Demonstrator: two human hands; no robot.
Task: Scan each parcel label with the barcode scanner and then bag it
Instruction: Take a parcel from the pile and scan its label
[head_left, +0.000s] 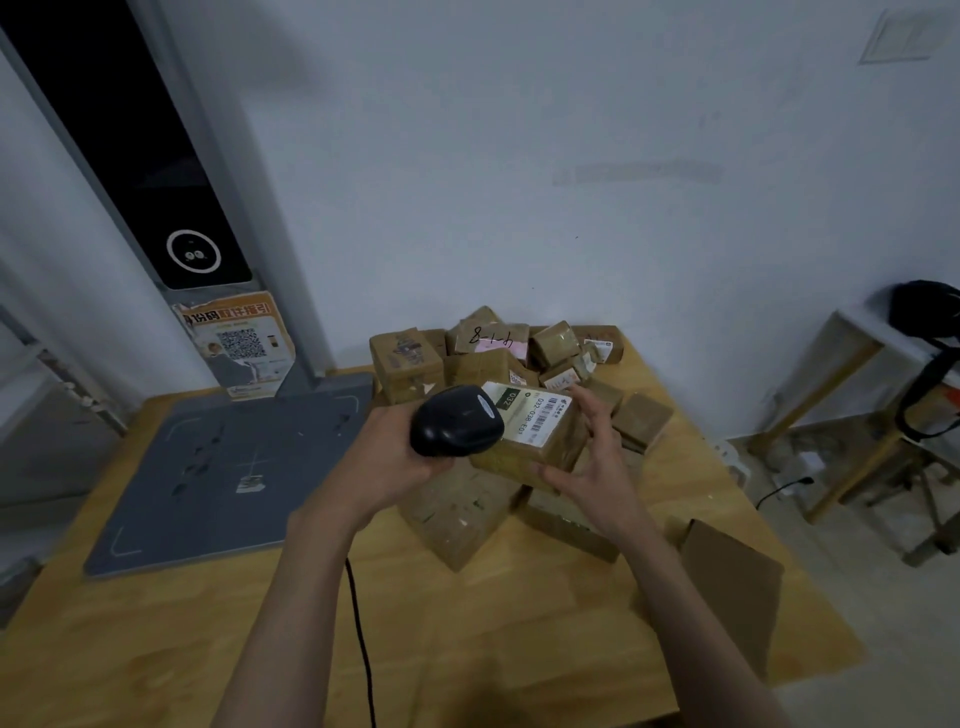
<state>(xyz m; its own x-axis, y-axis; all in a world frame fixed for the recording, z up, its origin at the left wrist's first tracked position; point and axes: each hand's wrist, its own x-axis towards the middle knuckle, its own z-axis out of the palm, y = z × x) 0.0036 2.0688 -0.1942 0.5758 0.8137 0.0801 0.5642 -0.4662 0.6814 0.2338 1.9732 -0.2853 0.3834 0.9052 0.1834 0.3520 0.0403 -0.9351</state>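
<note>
My left hand (387, 457) grips a black barcode scanner (457, 422), whose head points right at the white label (530, 418) on a brown parcel (535, 452). My right hand (592, 457) holds that parcel from its right side, thumb under the near edge and fingers along the far side, just above the pile. The scanner's black cable (361, 644) hangs down between my forearms. A heap of brown taped parcels (483, 353) covers the back of the wooden table (467, 623). No bag is in view.
A grey scanning pad (218, 467) lies on the table's left, with a tall black kiosk screen (156, 171) and a QR poster (241, 345) behind it. A flat cardboard piece (727, 577) sits at the right edge. A wooden stand (852, 415) with black straps stands at the far right.
</note>
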